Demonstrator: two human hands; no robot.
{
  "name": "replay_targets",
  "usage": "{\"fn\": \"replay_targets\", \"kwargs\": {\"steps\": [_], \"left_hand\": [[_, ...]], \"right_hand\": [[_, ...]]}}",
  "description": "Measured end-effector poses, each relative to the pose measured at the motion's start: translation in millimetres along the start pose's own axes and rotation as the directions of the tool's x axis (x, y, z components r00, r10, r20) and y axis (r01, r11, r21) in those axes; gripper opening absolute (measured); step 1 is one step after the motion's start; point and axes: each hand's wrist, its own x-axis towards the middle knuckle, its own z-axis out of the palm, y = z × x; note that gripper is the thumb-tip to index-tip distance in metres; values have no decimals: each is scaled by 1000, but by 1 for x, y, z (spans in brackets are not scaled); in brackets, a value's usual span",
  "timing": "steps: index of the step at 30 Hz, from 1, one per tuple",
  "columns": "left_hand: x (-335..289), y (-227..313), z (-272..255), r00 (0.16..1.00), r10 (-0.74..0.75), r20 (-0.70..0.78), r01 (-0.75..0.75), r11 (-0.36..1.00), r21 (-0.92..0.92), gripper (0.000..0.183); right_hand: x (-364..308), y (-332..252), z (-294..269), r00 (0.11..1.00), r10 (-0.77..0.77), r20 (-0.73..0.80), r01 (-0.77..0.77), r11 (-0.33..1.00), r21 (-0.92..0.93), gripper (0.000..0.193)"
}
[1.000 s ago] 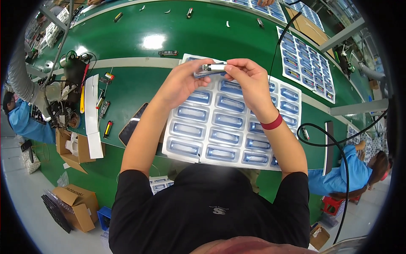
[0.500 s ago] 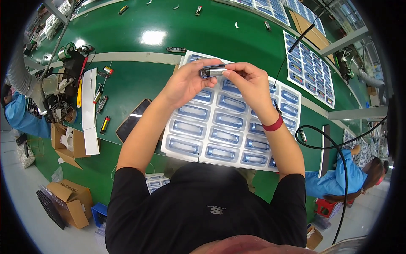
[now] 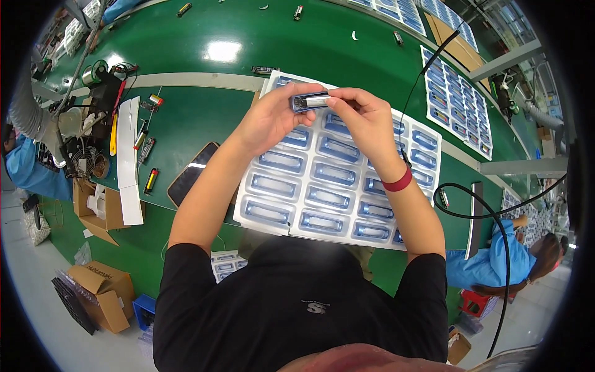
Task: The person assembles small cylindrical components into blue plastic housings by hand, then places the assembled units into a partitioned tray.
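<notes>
Above the near tray, both hands hold a small oblong dark-blue shell with a shiny silver cylinder inside it. My left hand grips the shell's left end between thumb and fingers. At the other end, my right hand pinches the silver cylinder or the shell's edge; the fingers hide exactly which. Under the hands lies a white tray with rows of pockets, which hold translucent blue oblong shells.
Left of the tray lie a phone, small battery assemblies, a white strip and a yellow-handled tool. A black cable loops at right. Loaded trays and loose assemblies lie beyond. Co-workers in blue sit either side.
The shell has tilted slightly, so more of its open face shows, with both hands still on it. Loose assemblies on the far green surface have shifted right. A blue sleeve has appeared at the top left.
</notes>
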Motion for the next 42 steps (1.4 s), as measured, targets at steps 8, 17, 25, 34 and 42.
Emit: {"fn": "replay_targets", "kwargs": {"steps": [8, 17, 25, 34, 42], "left_hand": [[3, -1, -5, 1000, 0, -25, 0, 1000, 3, 48], [3, -3, -8, 1000, 5, -16, -5, 1000, -5, 47], [3, -8, -10, 1000, -12, -26, 13, 999, 52, 43], [1, -4, -2, 997, 4, -82, 16, 971, 237, 38], [-6, 16, 4, 953, 301, 44, -115, 225, 968, 32]], "right_hand": [[3, 5, 10, 998, 24, -57, -13, 983, 184, 19], [3, 8, 12, 996, 57, -61, -40, 969, 243, 19], [-2, 13, 18, 995, 61, -84, -51, 992, 116, 15], [5, 0, 9, 988, -1, -153, 35, 975, 219, 29], [-2, 16, 6, 917, -390, 86, 394, 846, -358, 26]]}}
